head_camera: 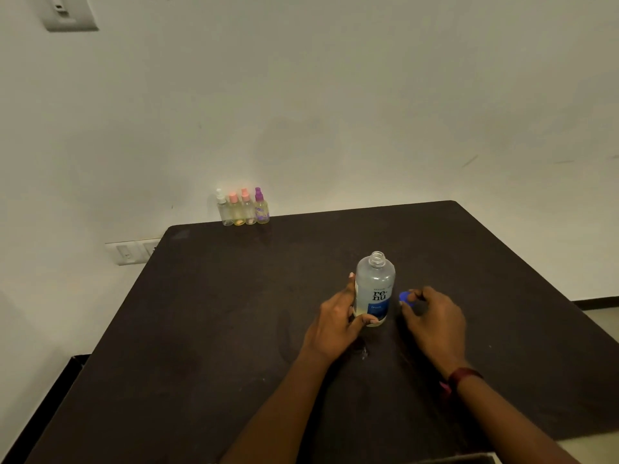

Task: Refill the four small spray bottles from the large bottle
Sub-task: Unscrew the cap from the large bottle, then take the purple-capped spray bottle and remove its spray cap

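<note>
Centre frame: left hand (pixel 338 318) grips the uncapped large bottle (pixel 374 289). Just right, right hand (pixel 435 318) pinches the blue cap (pixel 406 297).

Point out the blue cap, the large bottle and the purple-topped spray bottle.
blue cap (pixel 406 297): head view, top face.
large bottle (pixel 375 279): head view, clear shoulder.
purple-topped spray bottle (pixel 262 209): head view, mid body.

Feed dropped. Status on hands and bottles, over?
Left hand grips large bottle, uncapped. Right hand pinches blue cap. Spray bottles at far edge, tops on. Nothing between.
</note>
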